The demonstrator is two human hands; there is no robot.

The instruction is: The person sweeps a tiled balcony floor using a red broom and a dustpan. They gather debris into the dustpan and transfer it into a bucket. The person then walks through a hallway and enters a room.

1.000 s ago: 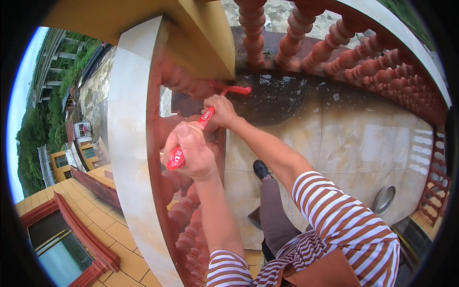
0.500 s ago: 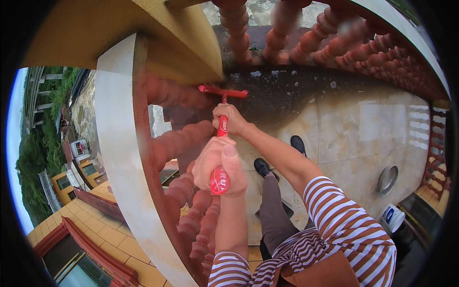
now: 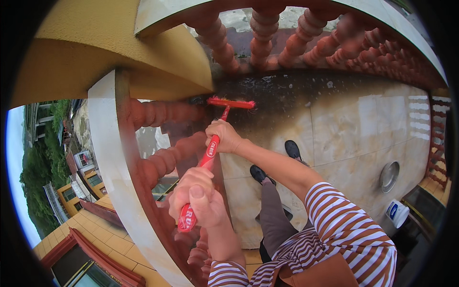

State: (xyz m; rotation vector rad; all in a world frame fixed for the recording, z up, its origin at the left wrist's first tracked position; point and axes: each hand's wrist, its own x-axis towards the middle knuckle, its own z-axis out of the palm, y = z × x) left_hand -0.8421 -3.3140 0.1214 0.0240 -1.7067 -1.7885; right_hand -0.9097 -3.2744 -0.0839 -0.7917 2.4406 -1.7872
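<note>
Rooftops and green hillside far below at the left edge, beyond a pale curved stone handrail [image 3: 107,158] topping a row of turned reddish-brown balusters [image 3: 165,160].

Just right of that rail, left hand [image 3: 198,201] wrapped tight around the butt end of a long red plastic-handled scrubbing brush [image 3: 210,153], thumb pressed on top, fingers fully closed on the handle; held low and near the body, probably to steer and push.

Further up the same handle, right hand [image 3: 224,136] clamped round the shaft, knuckles up, likely placed close to the head to bear down. Red bristle head [image 3: 231,102] set against the dark, wet, grimy strip of pale marble-look floor tiles [image 3: 344,129], right at the foot of the balusters beside the yellow corner post [image 3: 114,57].

Below: two black shoes [image 3: 260,173].

Far right: one shallow round metal bowl [image 3: 389,176], one white plastic tub [image 3: 397,213].

Count: one brush, two hands, both on it.
</note>
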